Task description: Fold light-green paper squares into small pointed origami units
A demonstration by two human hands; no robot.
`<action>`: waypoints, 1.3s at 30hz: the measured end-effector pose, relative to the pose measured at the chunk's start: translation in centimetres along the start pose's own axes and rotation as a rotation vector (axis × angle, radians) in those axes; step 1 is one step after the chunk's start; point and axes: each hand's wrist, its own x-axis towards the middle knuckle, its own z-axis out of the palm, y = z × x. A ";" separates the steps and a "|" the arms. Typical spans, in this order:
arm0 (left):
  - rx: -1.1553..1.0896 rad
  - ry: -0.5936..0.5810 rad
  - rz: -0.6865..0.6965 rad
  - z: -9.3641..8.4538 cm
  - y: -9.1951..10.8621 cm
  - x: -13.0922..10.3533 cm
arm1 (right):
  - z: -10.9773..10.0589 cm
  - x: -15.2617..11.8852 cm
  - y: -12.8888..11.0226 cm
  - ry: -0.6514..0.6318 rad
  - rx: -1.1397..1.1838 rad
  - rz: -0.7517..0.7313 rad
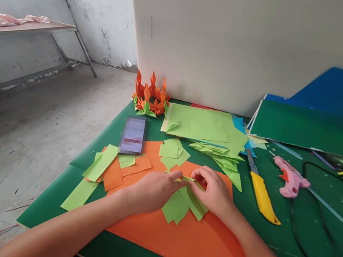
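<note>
Over the large orange paper sheet [170,242], my left hand [154,189] and my right hand [213,193] meet at a small piece of light green paper [189,179]. Thumb and fingers of both hands pinch it, and they hide much of its shape. Loose green paper squares [175,208] lie just below the hands on the orange sheet. More green squares [173,151] rest beyond the hands. To the left, green rectangles [102,163] overlap smaller orange pieces [113,175].
An orange and green folded-paper crown [148,99] stands at the back, with a phone [133,138] nearer. Green sheets [198,122] and folded green pieces [228,169] lie behind the hands. At right are a yellow utility knife [263,196], a pink glue gun [293,179] and its black cord.
</note>
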 end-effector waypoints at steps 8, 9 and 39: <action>0.029 -0.010 -0.012 0.0 0.2 0.0 | 0.5 -0.4 -0.6 0.033 -0.012 0.006; 0.031 -0.009 -0.012 0.0 0.2 0.0 | 0.5 -0.5 -0.7 0.037 -0.024 -0.006; -0.016 -0.016 -0.049 -0.6 0.5 -0.3 | 0.2 -0.9 -0.2 0.052 -0.088 -0.322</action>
